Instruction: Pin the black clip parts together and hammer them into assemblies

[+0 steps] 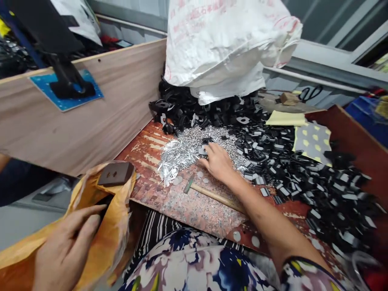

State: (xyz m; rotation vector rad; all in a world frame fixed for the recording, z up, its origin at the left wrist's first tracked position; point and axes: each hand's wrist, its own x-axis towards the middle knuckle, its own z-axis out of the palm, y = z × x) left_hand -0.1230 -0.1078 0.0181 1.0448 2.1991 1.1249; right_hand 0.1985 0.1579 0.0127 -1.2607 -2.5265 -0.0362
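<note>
My left hand (66, 250) rests at the lower left on the mouth of an orange plastic bag (103, 226), fingers curled over its edge. My right hand (216, 161) reaches out over a heap of small silver metal pins (184, 149) on a worn red-patterned board (182, 206), fingertips pinching a small black and white part at the heap's far side. A wooden-handled hammer (212, 194) lies just under my right wrist. A dark brown block (115, 173) with two holes sits on top of the orange bag.
A large pile of black plastic parts (303, 169) covers the board's right and back. A white woven sack (224, 44) stands behind it. A wooden partition (91, 105) walls the left side. Yellow cloth pieces (309, 135) and scissors (312, 93) lie at the back right.
</note>
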